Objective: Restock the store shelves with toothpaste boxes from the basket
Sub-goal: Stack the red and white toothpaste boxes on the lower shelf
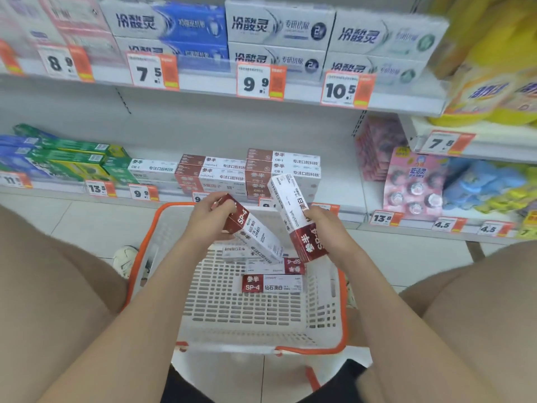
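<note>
A white basket with an orange rim [342,309] sits on the floor between my knees. Inside lie a few red-and-white toothpaste boxes [272,283]. My left hand [207,216] grips the red end of one box [255,237], which slants down over the basket. Another box [296,216] stands nearly upright in my right hand [322,225], red end down. Both are above the basket's far half, just in front of the lower shelf [353,212], where matching red-and-white boxes [250,174] are stacked.
Green and blue boxes [72,161] fill the lower shelf's left. The upper shelf [203,85] holds white and blue toothpaste boxes with price tags. Pink packs [412,184] and yellow bags [494,77] stand at right. A shoe [126,260] rests left of the basket.
</note>
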